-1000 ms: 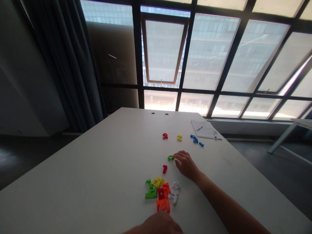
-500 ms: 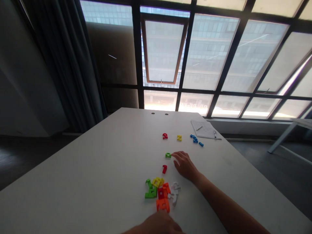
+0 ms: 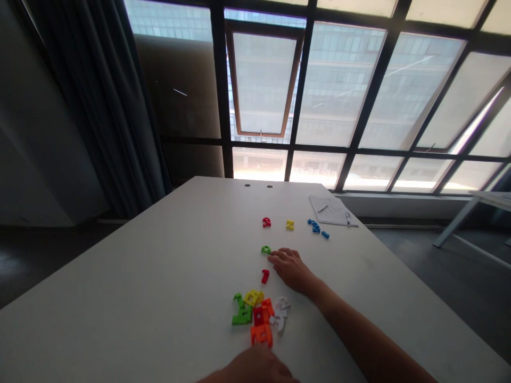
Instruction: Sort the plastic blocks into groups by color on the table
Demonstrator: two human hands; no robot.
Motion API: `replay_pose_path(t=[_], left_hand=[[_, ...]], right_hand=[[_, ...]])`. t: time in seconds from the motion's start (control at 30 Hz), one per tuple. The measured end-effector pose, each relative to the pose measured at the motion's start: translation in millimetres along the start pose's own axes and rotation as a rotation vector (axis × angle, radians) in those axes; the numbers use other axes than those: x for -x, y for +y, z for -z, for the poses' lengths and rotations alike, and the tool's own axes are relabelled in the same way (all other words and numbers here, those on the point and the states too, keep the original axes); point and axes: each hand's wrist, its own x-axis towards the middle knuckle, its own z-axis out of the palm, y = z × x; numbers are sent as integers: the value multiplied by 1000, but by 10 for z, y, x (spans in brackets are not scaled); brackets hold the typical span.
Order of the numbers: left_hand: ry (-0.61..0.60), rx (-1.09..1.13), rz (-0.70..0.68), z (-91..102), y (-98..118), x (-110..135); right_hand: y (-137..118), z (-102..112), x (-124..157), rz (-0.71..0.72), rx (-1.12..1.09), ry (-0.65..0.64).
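I find the small arched green piece (image 3: 265, 248) at my right hand (image 3: 290, 267) one even, bright green. The small angular red piece (image 3: 265, 276) nearer me is solid red. Ahead of my left hand (image 3: 257, 367) I record chunky green pieces (image 3: 242, 316), a blocky yellow piece (image 3: 251, 298), a square red block (image 3: 258, 318), angular orange pieces (image 3: 261, 335) verging on red, and curved white pieces (image 3: 279, 323) greyed by shadow. Farther off: a looped red piece (image 3: 266, 222), a zigzag yellow piece (image 3: 290, 225) and knobbly blue pieces (image 3: 316, 227). The flat tabletop (image 3: 159, 266) is white, dulling to grey. The white paper sheet (image 3: 333, 214) carries rows of dark writing. The fabric curtain (image 3: 99, 106) is dark slate-blue, striped by folds.
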Motion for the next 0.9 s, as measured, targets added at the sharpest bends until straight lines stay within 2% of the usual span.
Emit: replay_pose_path(t=[0.23,0.4,0.5,0.63,0.7,0.9], left_hand=[[19,7,-24,-33,-18,-4],[5,1,-29,-59,-39,3],[11,9,-32,-81,-55,8],[8,11,-51,-154,-98,23],[-7,5,-49,-202,-122,34],[-27,-24,-16,-236,-134,31]], right_hand=[[12,-14,3,-33,-57,50],[69,-75,-5,-32,-60,-27],[76,-94,7,-2,-80,12],[-6,-24,56,92,-229,138],[-75,39,80,139,-305,158],[-219,172,106,205,-376,69]])
